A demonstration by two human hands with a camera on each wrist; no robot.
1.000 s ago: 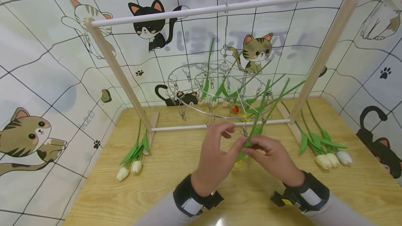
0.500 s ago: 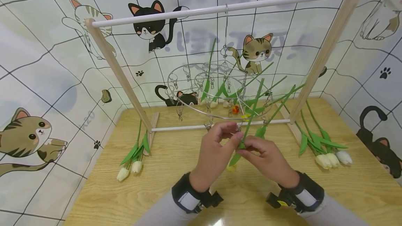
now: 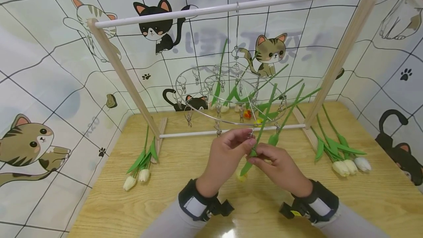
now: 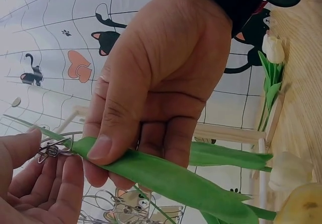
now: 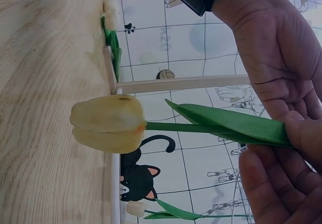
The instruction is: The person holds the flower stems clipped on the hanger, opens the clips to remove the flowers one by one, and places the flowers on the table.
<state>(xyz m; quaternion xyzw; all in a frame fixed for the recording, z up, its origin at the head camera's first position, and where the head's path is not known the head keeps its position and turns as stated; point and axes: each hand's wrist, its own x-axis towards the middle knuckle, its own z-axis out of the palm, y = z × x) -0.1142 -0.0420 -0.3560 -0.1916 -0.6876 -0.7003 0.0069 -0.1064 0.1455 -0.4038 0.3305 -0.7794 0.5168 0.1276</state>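
An artificial yellow tulip (image 5: pixel 108 123) hangs blossom down between my hands. My right hand (image 3: pixel 282 166) pinches its stem and green leaf (image 4: pixel 176 178) between thumb and fingers. Just above, my left hand (image 3: pixel 223 164) pinches a metal clip (image 4: pixel 54 148) at the stem. Whether the clip's jaws have closed on the stem is hard to see. The clip belongs to a round wire drying rack (image 3: pixel 211 115), which hangs by its hook from a white rail (image 3: pixel 198 11). Another tulip (image 3: pixel 273 139) hangs head down from the rack just right of the hands.
Several tulips stand stems up at the rack's back and right, near a red-orange blossom (image 3: pixel 248 114). Bare clips (image 3: pixel 188 118) dangle along its left. White tulips (image 3: pixel 143 175) lie at the left foot of the wooden stand (image 3: pixel 122 72); pale tulips (image 3: pixel 340 168) lie at the right.
Both hands have shifted slightly left and down with the tulip, whose stem has swung left. My left fingers have come together at the clip.
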